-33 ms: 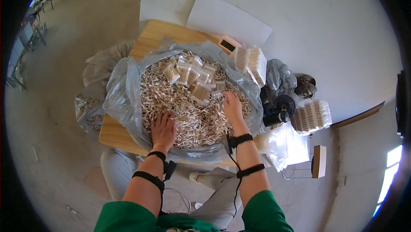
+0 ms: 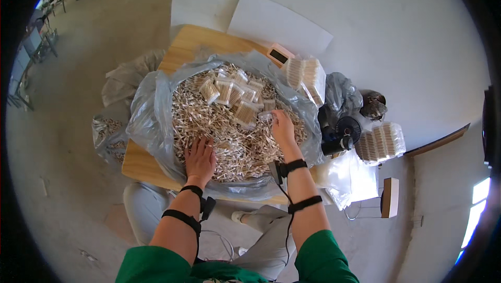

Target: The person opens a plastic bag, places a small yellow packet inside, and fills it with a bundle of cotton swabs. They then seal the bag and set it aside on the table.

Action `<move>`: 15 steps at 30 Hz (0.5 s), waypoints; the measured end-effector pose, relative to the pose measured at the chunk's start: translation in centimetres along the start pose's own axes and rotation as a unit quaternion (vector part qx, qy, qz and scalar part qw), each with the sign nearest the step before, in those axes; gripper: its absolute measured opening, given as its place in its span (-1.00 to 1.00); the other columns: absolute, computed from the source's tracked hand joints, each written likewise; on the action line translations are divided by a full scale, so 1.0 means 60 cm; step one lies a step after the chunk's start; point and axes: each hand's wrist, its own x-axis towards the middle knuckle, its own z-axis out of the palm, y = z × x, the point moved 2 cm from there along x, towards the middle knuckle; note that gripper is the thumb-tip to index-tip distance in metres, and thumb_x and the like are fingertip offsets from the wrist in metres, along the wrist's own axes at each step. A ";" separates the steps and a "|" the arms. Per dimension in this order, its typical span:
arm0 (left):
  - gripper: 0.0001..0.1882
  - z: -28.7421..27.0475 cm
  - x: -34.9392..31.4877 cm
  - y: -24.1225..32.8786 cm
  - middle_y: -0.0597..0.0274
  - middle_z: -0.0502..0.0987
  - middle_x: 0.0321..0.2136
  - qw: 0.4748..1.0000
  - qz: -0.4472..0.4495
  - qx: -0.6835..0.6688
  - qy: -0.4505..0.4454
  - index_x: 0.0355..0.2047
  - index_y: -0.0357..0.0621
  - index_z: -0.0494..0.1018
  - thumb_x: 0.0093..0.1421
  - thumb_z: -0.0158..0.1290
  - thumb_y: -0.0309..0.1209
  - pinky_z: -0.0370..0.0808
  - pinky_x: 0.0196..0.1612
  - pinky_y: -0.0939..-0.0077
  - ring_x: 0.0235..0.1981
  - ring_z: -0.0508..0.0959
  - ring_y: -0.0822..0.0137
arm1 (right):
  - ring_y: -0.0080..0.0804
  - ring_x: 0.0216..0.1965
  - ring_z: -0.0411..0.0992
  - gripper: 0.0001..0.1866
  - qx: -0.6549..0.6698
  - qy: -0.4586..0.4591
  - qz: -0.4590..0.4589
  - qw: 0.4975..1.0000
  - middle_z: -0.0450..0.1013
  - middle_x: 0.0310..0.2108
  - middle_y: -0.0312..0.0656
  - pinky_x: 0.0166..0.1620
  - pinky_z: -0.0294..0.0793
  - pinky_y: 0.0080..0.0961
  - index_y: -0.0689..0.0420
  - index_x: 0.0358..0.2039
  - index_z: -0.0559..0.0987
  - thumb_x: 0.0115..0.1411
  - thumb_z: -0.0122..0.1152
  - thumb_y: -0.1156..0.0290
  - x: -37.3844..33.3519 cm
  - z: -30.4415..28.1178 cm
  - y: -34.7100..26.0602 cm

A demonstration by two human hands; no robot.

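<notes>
A large heap of loose cotton swabs [image 2: 209,118] fills an opened grey plastic bag [image 2: 148,106] on a wooden table [image 2: 194,40]. My left hand [image 2: 200,162] lies flat on the near left of the heap, its fingers stretched out. At the heap's right side, my right hand [image 2: 282,128] is closed, with finger and thumb pinching the edge of a small clear plastic pouch [image 2: 265,117]. How much is inside that pouch is hard to make out. Several filled packets of cotton swabs [image 2: 224,91] rest on top of the heap, just beyond and left of my right hand.
Stacked swab packs [image 2: 305,79] and a pink device with a dark display [image 2: 279,54] stand at the table's far right. Further right are a small black fan [image 2: 348,127], a black bottle [image 2: 337,145], another wrapped pack [image 2: 381,143] and clear plastic bags [image 2: 349,178]. A white wall rises behind.
</notes>
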 end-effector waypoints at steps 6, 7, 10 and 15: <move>-0.56 -0.003 -0.001 0.004 0.23 0.24 0.14 1.000 -0.011 -0.012 -0.013 0.12 0.07 0.26 0.22 -0.16 -0.24 0.09 0.16 -0.07 0.21 0.16 0.17 | 0.00 -0.03 0.33 -0.70 -0.143 -0.044 0.029 0.988 0.35 -0.07 -0.02 -0.06 0.39 -0.18 0.09 -0.14 0.51 0.06 0.09 0.51 0.045 0.042 0.003; -0.56 -0.003 -0.001 0.002 0.23 0.24 0.14 1.000 -0.010 -0.026 -0.004 0.12 0.08 0.26 0.22 -0.16 -0.24 0.09 0.16 -0.07 0.21 0.16 0.17 | 0.01 -0.06 0.34 -0.73 -0.172 -0.074 0.050 0.981 0.37 -0.11 -0.02 -0.07 0.39 -0.16 0.10 -0.18 0.52 0.05 0.09 0.51 0.046 0.041 0.002; -0.56 0.000 0.002 0.005 0.25 0.24 0.14 1.000 -0.004 0.006 -0.010 0.12 0.09 0.26 0.22 -0.16 -0.24 0.08 0.17 -0.07 0.21 0.15 0.18 | 0.01 -0.20 0.37 -0.90 -0.081 0.022 -0.026 0.996 0.38 -0.26 -0.02 -0.18 0.38 -0.17 0.18 -0.39 0.52 0.05 0.07 0.52 0.042 0.001 -0.002; -0.56 0.002 0.000 -0.002 0.26 0.23 0.14 1.000 -0.012 -0.006 -0.027 0.12 0.08 0.26 0.21 -0.15 -0.25 0.04 0.18 -0.06 0.22 0.14 0.18 | 0.03 -0.28 0.35 -0.95 -0.029 0.166 -0.006 0.986 0.36 -0.33 -0.04 -0.27 0.36 -0.15 0.17 -0.38 0.40 0.11 0.02 0.53 -0.017 -0.077 -0.010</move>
